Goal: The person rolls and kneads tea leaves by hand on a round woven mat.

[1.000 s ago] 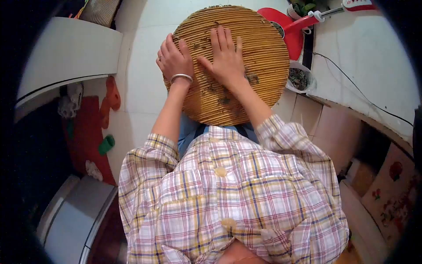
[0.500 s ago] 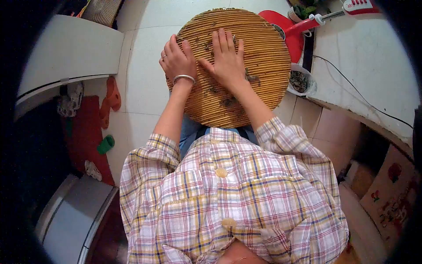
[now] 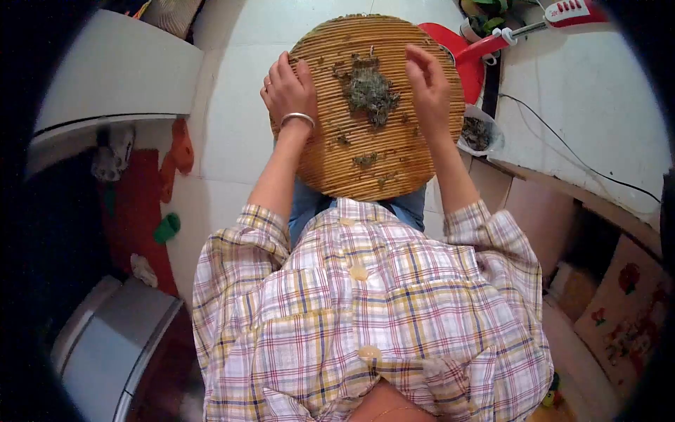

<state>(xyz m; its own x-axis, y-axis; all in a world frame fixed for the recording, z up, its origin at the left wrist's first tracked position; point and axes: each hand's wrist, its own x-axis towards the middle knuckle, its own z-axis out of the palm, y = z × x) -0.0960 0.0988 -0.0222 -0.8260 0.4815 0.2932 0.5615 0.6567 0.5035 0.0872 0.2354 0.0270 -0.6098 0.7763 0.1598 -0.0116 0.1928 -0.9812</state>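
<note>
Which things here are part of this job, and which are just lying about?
Probably in the job:
- left hand
- right hand
- round ribbed board
- greenish clump

Apparently just lying about:
- orange footwear
- red mat
- green object

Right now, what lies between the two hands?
In the head view, a grey-green clump lies on the ridged board between the left hand and the right hand, with loose bits nearby.

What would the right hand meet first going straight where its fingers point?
Probably the far part of the ribbed board, though how high the right hand hovers is unclear.
</note>
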